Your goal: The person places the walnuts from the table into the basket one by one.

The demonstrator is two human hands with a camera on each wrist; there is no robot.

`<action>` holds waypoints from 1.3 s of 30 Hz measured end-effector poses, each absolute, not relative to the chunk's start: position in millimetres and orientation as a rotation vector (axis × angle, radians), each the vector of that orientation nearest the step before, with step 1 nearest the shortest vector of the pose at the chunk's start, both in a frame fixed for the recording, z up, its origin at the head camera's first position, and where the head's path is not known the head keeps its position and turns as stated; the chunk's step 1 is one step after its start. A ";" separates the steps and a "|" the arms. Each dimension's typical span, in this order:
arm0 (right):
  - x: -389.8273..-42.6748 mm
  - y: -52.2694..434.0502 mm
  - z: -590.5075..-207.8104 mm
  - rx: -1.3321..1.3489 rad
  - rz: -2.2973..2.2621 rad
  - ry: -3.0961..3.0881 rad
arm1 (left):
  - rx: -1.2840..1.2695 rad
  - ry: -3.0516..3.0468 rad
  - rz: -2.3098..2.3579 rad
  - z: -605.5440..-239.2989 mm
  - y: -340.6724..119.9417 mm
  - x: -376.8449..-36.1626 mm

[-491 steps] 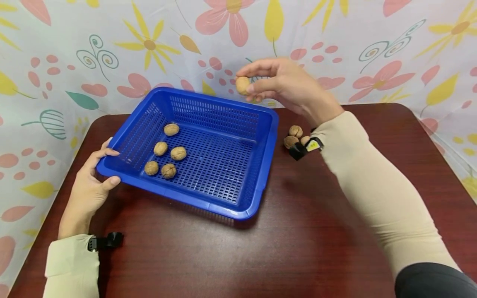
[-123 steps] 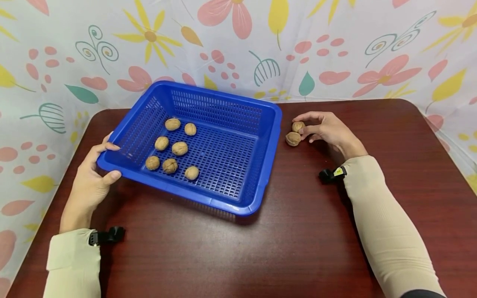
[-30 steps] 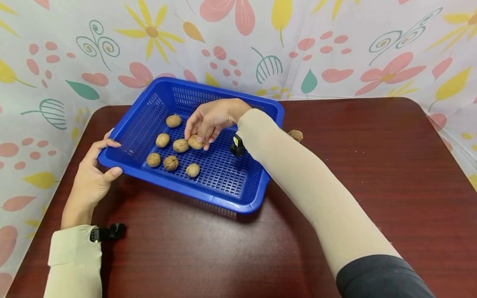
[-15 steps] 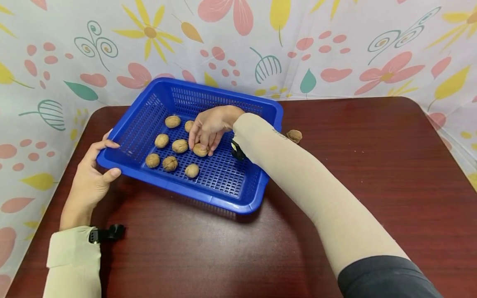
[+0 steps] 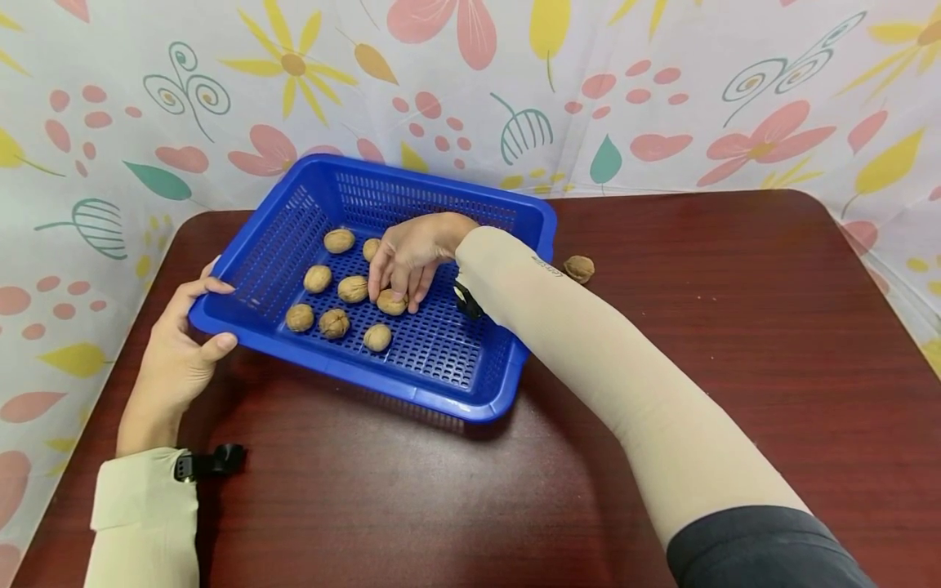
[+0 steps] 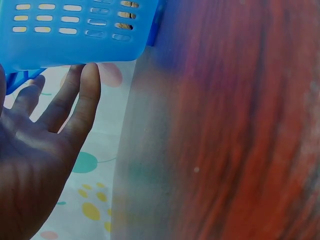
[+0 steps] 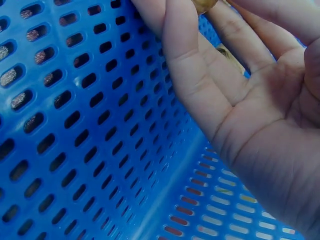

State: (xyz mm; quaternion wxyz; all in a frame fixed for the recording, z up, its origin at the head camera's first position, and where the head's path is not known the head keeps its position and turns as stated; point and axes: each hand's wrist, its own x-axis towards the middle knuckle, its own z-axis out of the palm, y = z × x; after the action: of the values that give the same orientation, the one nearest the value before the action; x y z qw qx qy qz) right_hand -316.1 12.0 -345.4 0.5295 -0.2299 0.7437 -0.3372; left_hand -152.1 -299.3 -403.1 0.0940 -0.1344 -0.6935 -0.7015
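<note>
A blue perforated basket [image 5: 412, 392] sits on a dark red table [image 5: 662, 269] and holds several walnuts [image 5: 318, 278]. My right hand [image 5: 403, 269] reaches into it, and its fingertips pinch one walnut [image 5: 391, 303] that rests on the basket floor. In the right wrist view the right hand [image 7: 240, 100] shows its palm, with that walnut [image 7: 204, 5] at the fingertips over the basket floor [image 7: 75, 125]. My left hand [image 5: 180, 351] grips the basket's near left corner. The left wrist view shows the left hand's [image 6: 45, 145] fingers under the basket [image 6: 75, 30].
One walnut [image 5: 578, 268] lies on the table just right of the basket. A flowered cloth [image 5: 662, 98] hangs behind and beside the table. My right forearm [image 5: 610, 384] crosses the basket's right rim. Bare table wood [image 5: 367, 506] stretches in front.
The right hand took a walnut from the table, carried it into the basket and has lowered it onto the basket floor. The left hand has kept its hold.
</note>
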 end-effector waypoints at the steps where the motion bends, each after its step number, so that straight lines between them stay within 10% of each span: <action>1: -316.1 11.7 -345.2 -0.545 -0.807 1.780 | -0.396 -2.059 -2.082 -403.1 -299.4 -151.8; 16: -313.3 30.4 -301.4 -0.578 -0.857 1.900 | -0.350 -2.061 -2.070 -406.3 -302.5 -146.1; 39: -259.5 223.8 -272.3 -0.492 -1.576 2.174 | -0.429 -2.028 -2.120 -403.8 -300.2 -153.7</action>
State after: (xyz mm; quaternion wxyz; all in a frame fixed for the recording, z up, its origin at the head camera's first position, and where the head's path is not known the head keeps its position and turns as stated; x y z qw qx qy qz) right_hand -259.5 223.8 -272.3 0.2044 -0.1763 0.7796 -0.5651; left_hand -153.7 -300.2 -403.8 0.0882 -0.1442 -0.6814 -0.7121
